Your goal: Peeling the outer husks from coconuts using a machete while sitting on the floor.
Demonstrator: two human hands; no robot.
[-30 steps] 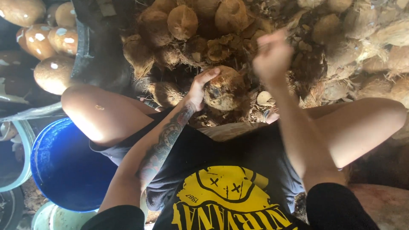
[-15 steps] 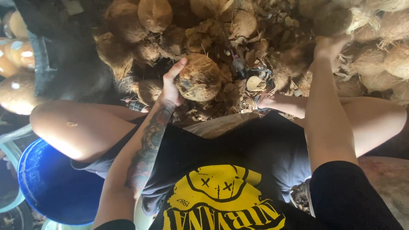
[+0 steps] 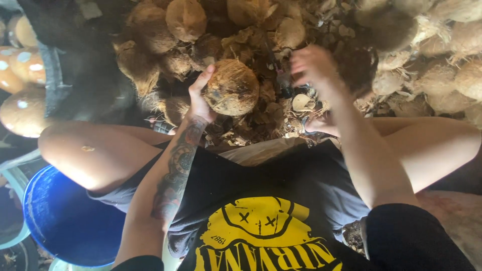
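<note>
My left hand [image 3: 199, 98] grips a brown husked coconut [image 3: 232, 88] and holds it up in front of me, above my knees. My right hand [image 3: 315, 66] hangs in the air just right of the coconut, blurred; it seems to hold a thin dark tool, but I cannot make it out. Between the two hands lies a heap of husk pieces and shell bits [image 3: 281, 113] on the ground. My tattooed left forearm runs up from the bottom middle.
A pile of husked coconuts [image 3: 186, 20] fills the top. More fibrous coconuts [image 3: 452, 45] lie at the top right. Smooth peeled coconuts [image 3: 22, 108] sit at the left. A blue bucket [image 3: 60, 221] stands by my left knee.
My right hand has come down from the far coconuts toward the held coconut. My left hand keeps holding the coconut, now a little more centred.
</note>
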